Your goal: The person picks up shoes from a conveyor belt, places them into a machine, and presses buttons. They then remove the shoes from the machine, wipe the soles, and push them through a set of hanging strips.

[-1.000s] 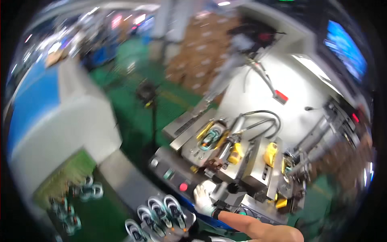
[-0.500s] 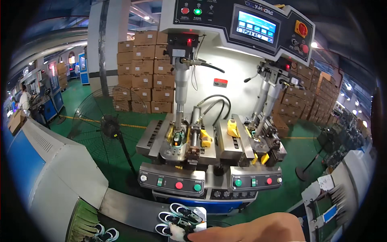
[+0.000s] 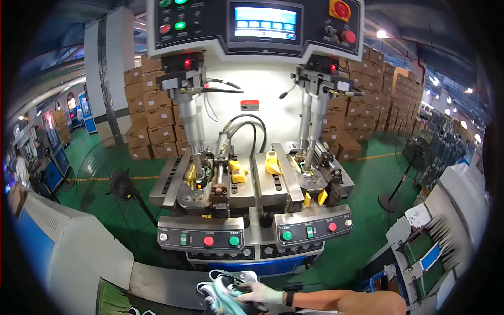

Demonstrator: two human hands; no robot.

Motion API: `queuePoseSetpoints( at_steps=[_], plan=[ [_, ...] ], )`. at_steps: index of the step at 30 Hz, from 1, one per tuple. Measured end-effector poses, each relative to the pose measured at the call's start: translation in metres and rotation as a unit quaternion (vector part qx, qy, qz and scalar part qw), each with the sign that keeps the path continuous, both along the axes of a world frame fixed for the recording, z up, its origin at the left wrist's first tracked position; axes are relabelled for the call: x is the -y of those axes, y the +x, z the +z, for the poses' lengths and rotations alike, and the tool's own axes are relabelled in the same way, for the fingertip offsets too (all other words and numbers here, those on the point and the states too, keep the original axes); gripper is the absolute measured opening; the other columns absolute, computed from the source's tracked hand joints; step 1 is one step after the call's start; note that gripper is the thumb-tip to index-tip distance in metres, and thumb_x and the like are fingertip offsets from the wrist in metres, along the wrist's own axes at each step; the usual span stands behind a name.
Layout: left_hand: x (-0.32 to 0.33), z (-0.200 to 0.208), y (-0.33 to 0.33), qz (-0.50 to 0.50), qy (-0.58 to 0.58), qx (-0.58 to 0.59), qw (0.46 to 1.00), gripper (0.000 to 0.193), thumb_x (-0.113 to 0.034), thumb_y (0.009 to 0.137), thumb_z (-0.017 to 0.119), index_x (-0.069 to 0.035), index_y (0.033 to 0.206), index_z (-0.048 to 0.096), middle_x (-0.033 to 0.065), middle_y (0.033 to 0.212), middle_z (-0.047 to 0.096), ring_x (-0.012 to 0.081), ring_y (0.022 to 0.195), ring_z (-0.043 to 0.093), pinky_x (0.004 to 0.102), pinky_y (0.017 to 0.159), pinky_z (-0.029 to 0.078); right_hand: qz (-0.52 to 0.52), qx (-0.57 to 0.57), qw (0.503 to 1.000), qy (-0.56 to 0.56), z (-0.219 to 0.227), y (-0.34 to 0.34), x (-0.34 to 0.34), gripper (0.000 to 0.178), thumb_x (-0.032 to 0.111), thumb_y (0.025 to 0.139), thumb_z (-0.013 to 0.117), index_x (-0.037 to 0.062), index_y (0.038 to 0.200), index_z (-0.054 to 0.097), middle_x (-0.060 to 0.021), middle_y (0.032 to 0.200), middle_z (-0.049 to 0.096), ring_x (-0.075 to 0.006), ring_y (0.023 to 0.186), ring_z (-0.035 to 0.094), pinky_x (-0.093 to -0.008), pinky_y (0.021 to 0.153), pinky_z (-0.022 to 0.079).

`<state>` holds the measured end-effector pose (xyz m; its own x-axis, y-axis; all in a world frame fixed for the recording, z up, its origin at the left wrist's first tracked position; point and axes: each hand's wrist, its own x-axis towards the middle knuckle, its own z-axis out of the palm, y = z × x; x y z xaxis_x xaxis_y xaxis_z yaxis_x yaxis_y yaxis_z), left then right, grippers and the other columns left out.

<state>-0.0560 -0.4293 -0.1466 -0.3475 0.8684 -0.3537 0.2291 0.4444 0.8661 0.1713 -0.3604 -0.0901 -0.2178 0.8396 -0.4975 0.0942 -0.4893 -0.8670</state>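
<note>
My right hand (image 3: 262,294), in a whitish glove, grips a pale teal, black and white sneaker (image 3: 227,291) at the bottom centre. Its fingers close over the dark upper part of the shoe. Another sneaker (image 3: 207,289) lies against it on the left, partly covered. A dark band circles my wrist, and the forearm reaches in from the lower right. My left hand is out of view.
Ahead stands a two-station press machine (image 3: 257,184) with a lit screen (image 3: 265,23) and button panels (image 3: 202,233). A grey conveyor (image 3: 157,281) runs at lower left, with green bristles (image 3: 113,296). Standing fans (image 3: 122,184) flank the machine; stacked cartons (image 3: 157,115) rise behind.
The view has turned right, so the machine sits further left. My right hand has shifted up and lifted a sneaker from among the several shoes beside the conveyor.
</note>
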Motion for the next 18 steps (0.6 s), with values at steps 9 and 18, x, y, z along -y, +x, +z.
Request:
queuePoseSetpoints(
  at_steps=[9,18],
  plan=[
    [-0.057,0.031,0.229,-0.542,0.037,0.11,0.832,0.059,-0.012,0.084,0.076,0.004,0.135,0.05,0.0134,0.127,0.064,0.0183,0.114,0.06,0.0325,0.099,0.047,-0.444,-0.009,0.895,0.046,0.067,0.196,0.16,0.058,0.025,0.076,0.082,-0.0117,0.117,0.064,-0.0148,0.105,0.07,-0.016,0.092,0.067,-0.0305,0.082,0.054],
    [0.055,0.116,0.48,-0.721,-0.007,0.193,0.666,0.035,-0.01,0.082,0.078,0.001,0.113,0.065,0.0069,0.103,0.07,0.013,0.091,0.064,0.0313,0.083,0.053,-0.756,0.104,0.621,0.179,0.059,0.315,0.366,0.055,0.021,0.082,0.075,-0.0074,0.126,0.059,-0.0087,0.113,0.067,-0.014,0.101,0.062,-0.0303,0.093,0.048]
  ],
)
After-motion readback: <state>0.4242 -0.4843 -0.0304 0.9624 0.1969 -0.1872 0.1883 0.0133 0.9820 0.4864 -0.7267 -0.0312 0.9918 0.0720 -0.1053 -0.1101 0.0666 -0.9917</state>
